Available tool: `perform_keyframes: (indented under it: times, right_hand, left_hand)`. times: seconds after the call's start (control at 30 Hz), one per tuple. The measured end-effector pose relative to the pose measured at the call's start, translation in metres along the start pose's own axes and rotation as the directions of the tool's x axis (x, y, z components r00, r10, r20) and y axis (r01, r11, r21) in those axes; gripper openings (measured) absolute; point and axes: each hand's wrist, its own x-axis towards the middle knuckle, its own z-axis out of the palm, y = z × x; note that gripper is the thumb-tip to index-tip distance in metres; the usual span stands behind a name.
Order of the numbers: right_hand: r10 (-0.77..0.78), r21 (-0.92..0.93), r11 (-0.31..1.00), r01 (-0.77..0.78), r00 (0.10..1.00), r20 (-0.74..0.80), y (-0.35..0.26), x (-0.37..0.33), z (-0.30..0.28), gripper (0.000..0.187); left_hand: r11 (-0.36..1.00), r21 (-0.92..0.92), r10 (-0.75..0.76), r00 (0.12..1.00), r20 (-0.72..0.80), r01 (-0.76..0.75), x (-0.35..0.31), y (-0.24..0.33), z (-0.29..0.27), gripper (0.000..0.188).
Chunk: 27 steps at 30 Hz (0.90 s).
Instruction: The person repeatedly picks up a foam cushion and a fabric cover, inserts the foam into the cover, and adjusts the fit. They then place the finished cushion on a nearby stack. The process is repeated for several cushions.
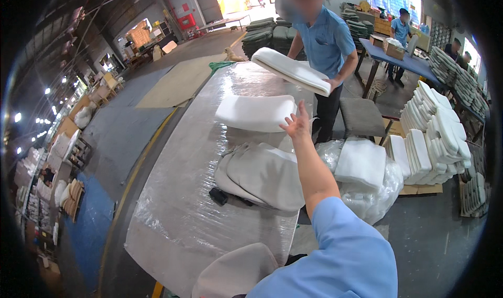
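My right hand (pixel 297 124) reaches forward over the table, palm partly turned up, with its fingers spread and nothing in them. Just beside its fingertips a white foam cushion pad (pixel 255 113) lies flat; whether they touch I cannot tell. Across the table a person in a blue shirt (pixel 327 44) holds another white foam pad (pixel 291 71) in the air, tilted, above the table's right side. Under my forearm lie grey fabric cushion covers (pixel 262 175), one over another, next to a small black item (pixel 218 196). My left hand is out of the picture.
Clear film wraps the long table (pixel 173 209). A grey cover (pixel 238 272) lies at its near end. To the right stand a grey padded seat (pixel 361 117), a bagged white pad (pixel 360 161) and tall stacks of white pads (pixel 437 130). Further people work behind, near a blue table (pixel 398 62).
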Motion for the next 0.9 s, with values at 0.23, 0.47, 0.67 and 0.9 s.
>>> perform_keyframes:
  times: [0.23,0.47,0.67,0.9]
  right_hand:
    - [-0.059,0.216,0.969,0.122,0.959,-0.277,-0.014,0.027,0.02,0.121]
    - [-0.088,0.377,0.914,0.147,0.982,-0.17,0.004,0.029,-0.02,0.04]
    - [-0.018,0.279,0.956,0.094,0.965,-0.261,0.005,-0.007,-0.058,0.035]
    - [0.041,0.091,0.995,-0.03,0.992,-0.119,0.038,-0.127,-0.083,0.044]
  left_hand:
    - [0.971,-0.214,-0.114,0.993,-0.02,0.107,-0.003,-0.006,-0.02,0.06]
    - [0.773,-0.634,0.009,0.999,0.04,0.019,-0.011,0.023,-0.062,0.069]
    - [0.691,-0.704,0.365,0.92,0.145,-0.163,-0.047,0.184,0.042,0.067]
    - [0.5,-0.828,0.504,0.863,0.041,-0.252,0.01,0.227,-0.009,0.069]
